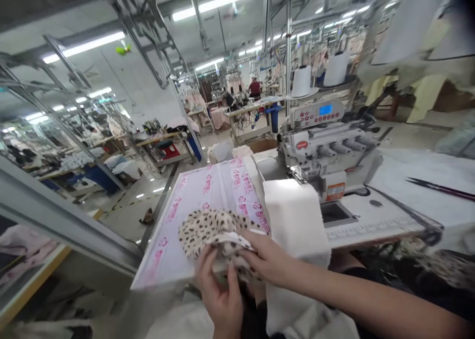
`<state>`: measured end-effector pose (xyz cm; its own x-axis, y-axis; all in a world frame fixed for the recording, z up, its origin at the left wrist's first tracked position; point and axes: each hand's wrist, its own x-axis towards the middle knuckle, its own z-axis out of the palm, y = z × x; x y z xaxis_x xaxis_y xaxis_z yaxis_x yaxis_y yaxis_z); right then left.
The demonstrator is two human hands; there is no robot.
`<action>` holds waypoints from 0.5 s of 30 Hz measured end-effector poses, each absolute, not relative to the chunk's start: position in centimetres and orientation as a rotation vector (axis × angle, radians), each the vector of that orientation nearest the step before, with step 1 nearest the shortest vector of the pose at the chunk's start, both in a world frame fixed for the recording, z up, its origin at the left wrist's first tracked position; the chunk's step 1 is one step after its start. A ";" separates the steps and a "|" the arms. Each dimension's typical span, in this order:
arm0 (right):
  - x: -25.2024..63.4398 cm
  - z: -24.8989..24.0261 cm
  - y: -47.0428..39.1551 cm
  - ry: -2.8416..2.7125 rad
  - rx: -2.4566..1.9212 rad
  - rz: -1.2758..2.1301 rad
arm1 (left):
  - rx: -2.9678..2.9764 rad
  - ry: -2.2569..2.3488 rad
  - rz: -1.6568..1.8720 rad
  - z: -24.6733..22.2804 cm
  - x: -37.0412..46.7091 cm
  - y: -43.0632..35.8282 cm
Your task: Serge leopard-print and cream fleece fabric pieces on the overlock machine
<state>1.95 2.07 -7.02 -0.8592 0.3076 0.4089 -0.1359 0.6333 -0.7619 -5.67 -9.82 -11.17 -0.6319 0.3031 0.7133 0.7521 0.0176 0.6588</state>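
A piece of cream fabric with dark leopard spots point(198, 226) lies bunched at the near end of a board wrapped in pink-printed plastic point(193, 193). My left hand point(220, 289) pinches its near edge between thumb and fingers. From the right, my right hand point(265, 257) grips the gathered part, where the pale underside shows. The fabric's far side rests spread on the board, while its near end hangs over the edge between my hands. Some of my right fingertips are hidden in the folds.
An overlock sewing machine point(326, 151) stands to the right, with white cloth point(293, 215) draped before it. Tweezers point(440, 186) and scissors point(411, 215) lie farther right. Thread cones point(301, 81) stand behind. A metal post point(74, 215) slants along the left.
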 end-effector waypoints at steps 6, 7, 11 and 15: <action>3.7 -3.9 3.4 -2.422 -0.167 1.243 | -1.319 -2.126 -1.267 -11.2 -13.0 -9.1; 4.0 -3.5 3.5 -2.411 -0.158 1.262 | -1.391 -2.196 -1.271 -11.2 -14.0 -9.1; 5.2 -2.4 4.2 -2.277 -0.124 1.401 | -1.374 -2.362 -1.320 -10.4 -16.7 -10.4; 5.7 -2.4 5.3 -2.072 -0.152 1.553 | -1.122 -2.358 -1.257 -8.1 -18.7 -13.3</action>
